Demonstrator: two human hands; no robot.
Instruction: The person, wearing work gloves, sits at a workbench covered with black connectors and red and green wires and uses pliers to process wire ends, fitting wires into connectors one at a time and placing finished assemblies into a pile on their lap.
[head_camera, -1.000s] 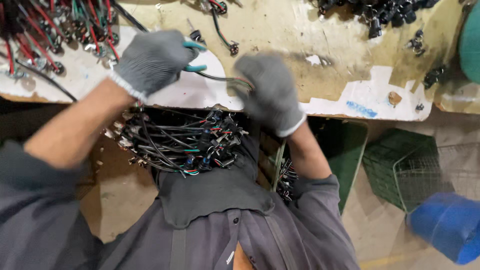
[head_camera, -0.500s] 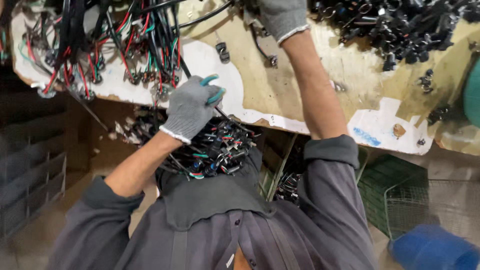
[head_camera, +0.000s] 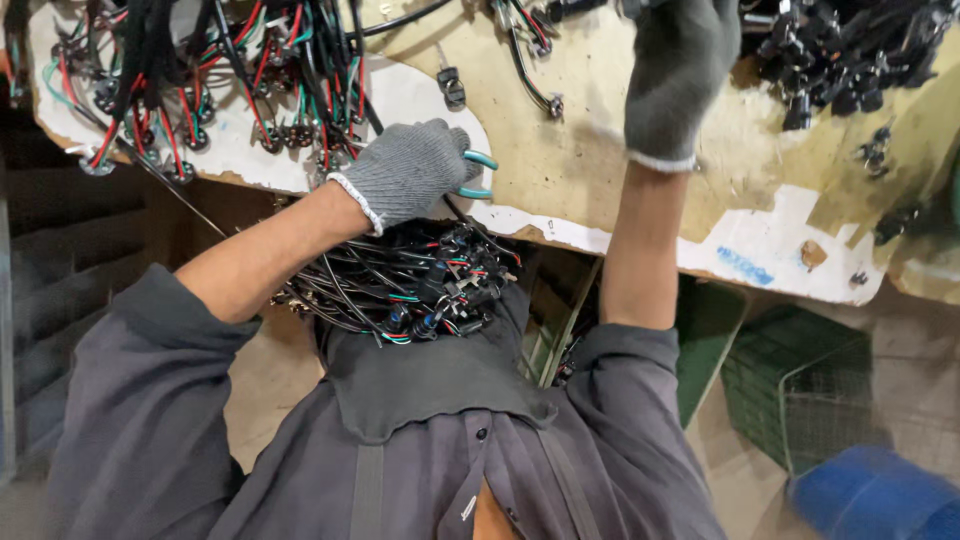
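Note:
My left hand (head_camera: 408, 172), in a grey knit glove, is closed around teal-handled cutters (head_camera: 476, 174) at the near edge of the worn workbench (head_camera: 580, 170). My right hand (head_camera: 680, 72), also gloved, reaches far across the bench toward a pile of black connectors (head_camera: 850, 60); whether it holds anything is hidden. A bundle of black, red and green wires with connectors (head_camera: 400, 285) lies against my chest, below the bench edge. A tangle of red, green and black wired parts (head_camera: 200, 80) covers the bench's left end.
A short loose wire piece (head_camera: 530, 70) and a small black connector (head_camera: 452, 88) lie mid-bench. Below right stand a green wire-mesh basket (head_camera: 800, 390) and a blue drum (head_camera: 880, 495). Dark stacked crates (head_camera: 50, 280) sit at left.
My right hand has left the cutters and stretched up and away toward the far connector pile. My left hand stayed at the bench edge with the cutters. The view shifted.

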